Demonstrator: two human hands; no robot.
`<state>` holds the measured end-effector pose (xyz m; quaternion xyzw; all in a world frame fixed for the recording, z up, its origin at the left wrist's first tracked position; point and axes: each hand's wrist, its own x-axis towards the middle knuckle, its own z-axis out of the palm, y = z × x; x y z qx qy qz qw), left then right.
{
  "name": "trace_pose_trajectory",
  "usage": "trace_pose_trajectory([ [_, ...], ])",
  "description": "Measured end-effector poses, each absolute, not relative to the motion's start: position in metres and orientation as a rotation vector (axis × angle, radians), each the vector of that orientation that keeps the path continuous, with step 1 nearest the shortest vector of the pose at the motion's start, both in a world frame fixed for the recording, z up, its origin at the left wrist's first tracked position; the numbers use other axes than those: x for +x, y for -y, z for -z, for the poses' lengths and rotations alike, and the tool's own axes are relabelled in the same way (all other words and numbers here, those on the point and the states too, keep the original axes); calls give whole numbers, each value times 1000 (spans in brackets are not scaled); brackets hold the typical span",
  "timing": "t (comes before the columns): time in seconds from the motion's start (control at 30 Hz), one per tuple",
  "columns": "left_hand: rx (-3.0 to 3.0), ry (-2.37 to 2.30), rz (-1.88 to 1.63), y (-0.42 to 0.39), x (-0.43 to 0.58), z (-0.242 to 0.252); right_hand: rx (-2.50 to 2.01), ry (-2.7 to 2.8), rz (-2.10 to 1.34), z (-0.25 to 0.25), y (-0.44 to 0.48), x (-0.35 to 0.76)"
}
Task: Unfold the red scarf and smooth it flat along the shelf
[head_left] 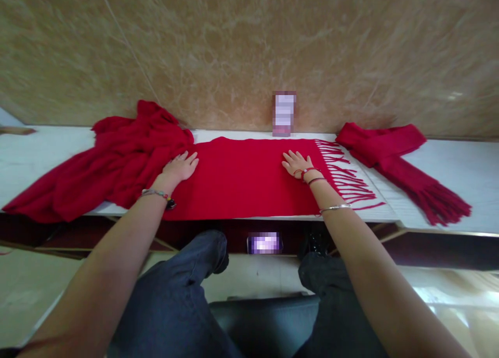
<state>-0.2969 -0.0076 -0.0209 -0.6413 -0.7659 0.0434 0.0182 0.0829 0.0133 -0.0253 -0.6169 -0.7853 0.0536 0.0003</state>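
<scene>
A red scarf lies spread flat across the white table, its fringe pointing right. The scarf's other end is bunched in a heap at the left. My left hand rests flat on the scarf beside the heap, fingers stretched out. Near the fringed end, my right hand also lies flat on the cloth with fingers spread. Neither hand holds anything.
A second red scarf, folded, lies on the table at the right with its fringe hanging toward the edge. A small upright object stands against the marbled wall behind. My knees and a dark seat are below the table edge.
</scene>
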Motion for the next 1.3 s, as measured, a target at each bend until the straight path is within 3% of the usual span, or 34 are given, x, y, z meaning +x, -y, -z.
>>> trace_pose_trajectory([
  [0.13, -2006, 2208, -299, 3, -271, 3, -1942, 2373, -130, 21, -19, 83],
  [0.27, -2135, 2024, -15, -19, -245, -4, -2040, 2259, -130, 22, -21, 101],
  [0.57, -2180, 2303, -80, -58, -260, 27, -2248, 2264, -240, 26, -20, 134],
  [0.83, -2202, 2151, 59, -43, -232, 13, -2095, 2259, -32, 20, -24, 118],
  [1.03, -2234, 2325, 6, -25, -204, 21, -2088, 2346, -152, 29, -23, 119],
  [1.3, -2230, 2173, 30, -17, -203, 13, -2022, 2307, -112, 15, -21, 119],
])
